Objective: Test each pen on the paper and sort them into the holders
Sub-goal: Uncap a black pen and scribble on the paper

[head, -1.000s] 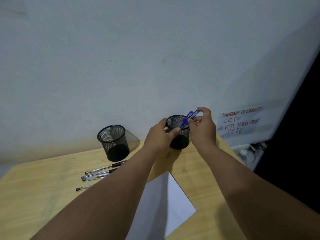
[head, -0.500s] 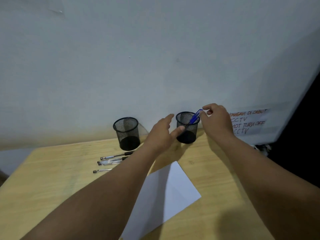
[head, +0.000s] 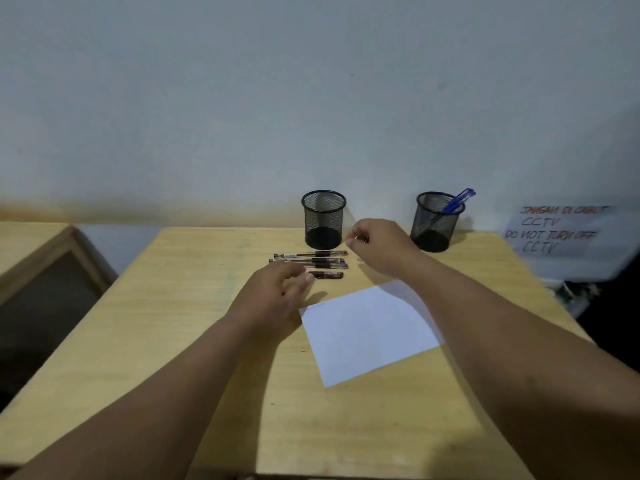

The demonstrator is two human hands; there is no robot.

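Two black mesh holders stand by the wall. The left holder point(head: 323, 220) looks empty; the right holder point(head: 437, 221) has a blue pen point(head: 455, 202) leaning in it. Several black pens point(head: 317, 260) lie in a row in front of the left holder. A white sheet of paper point(head: 367, 329) lies on the wooden table point(head: 166, 306). My left hand point(head: 273, 297) hovers over the left ends of the pens, fingers apart, holding nothing. My right hand point(head: 379, 245) is just right of the pens, fingers loosely curled, nothing visible in it.
A paper sign point(head: 561, 230) about CCTV hangs on the wall at the right. Another wooden desk point(head: 31, 258) stands to the left across a gap. Dark floor space and some cables lie beyond the table's right edge.
The blue pen was let go into the right holder. Both hands have pulled back from that holder and moved left toward the row of black pens. The view has shifted left.
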